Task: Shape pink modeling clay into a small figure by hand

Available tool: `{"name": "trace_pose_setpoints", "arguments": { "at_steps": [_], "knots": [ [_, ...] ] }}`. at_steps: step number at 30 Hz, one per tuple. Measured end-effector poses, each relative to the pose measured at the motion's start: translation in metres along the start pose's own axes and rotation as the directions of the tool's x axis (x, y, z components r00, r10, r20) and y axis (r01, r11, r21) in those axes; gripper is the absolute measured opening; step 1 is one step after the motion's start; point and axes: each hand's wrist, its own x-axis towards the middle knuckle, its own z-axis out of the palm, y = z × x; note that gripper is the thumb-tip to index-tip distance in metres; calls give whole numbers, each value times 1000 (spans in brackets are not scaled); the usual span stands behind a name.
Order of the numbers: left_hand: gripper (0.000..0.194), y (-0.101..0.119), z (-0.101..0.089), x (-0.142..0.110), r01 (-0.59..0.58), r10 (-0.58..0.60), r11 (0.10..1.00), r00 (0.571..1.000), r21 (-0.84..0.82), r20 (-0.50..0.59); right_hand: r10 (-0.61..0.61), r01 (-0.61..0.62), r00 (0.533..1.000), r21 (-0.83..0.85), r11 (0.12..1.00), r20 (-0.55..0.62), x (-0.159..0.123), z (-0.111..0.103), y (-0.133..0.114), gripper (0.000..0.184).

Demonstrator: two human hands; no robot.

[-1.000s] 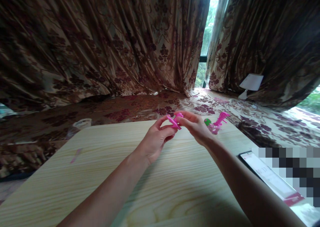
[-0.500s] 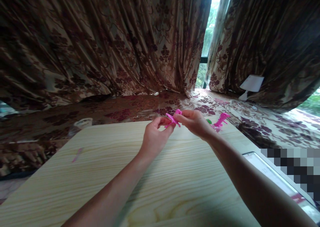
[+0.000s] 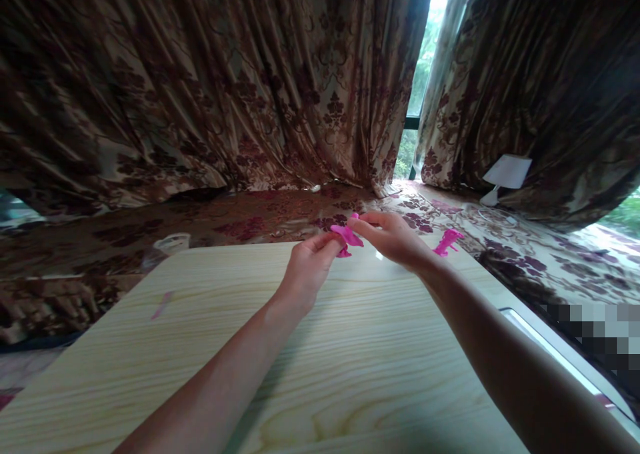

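Between my two hands, over the far part of the table, is a small bright pink plastic piece (image 3: 349, 235) with a flat, petal-like part; its exact kind is not clear. My left hand (image 3: 311, 265) pinches its lower left side between thumb and fingers. On its upper right, my right hand (image 3: 389, 237) grips it with closed fingertips, which hide some of it. Another pink plastic piece (image 3: 449, 242), knobbly and upright, stands on the table just right of my right wrist.
The pale wood-grain table (image 3: 215, 334) has a thin pink strip (image 3: 162, 305) lying at its left. A tablet-like device (image 3: 555, 357) lies at the right edge, partly behind my forearm. Beyond are a whitish container (image 3: 173, 243), a white lamp (image 3: 507, 172) and patterned curtains (image 3: 280, 94).
The pink piece has turned in my hands, so its flat part shows more broadly. The green bit beside the upright pink piece is now hidden behind my right arm. The view has shifted slightly.
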Motion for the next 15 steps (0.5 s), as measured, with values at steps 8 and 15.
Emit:
{"name": "trace_pose_setpoints", "arguments": {
  "at_steps": [8,15],
  "knots": [
    [11,7,1,-2,90,-89,991,996,-101,16,73,-94,991,188,978,112,-4,-2,-7,40],
    [10,5,-1,-1,69,-69,994,998,-89,8,25,-36,998,199,979,54,-4,6,-1,35]
  ]
}}
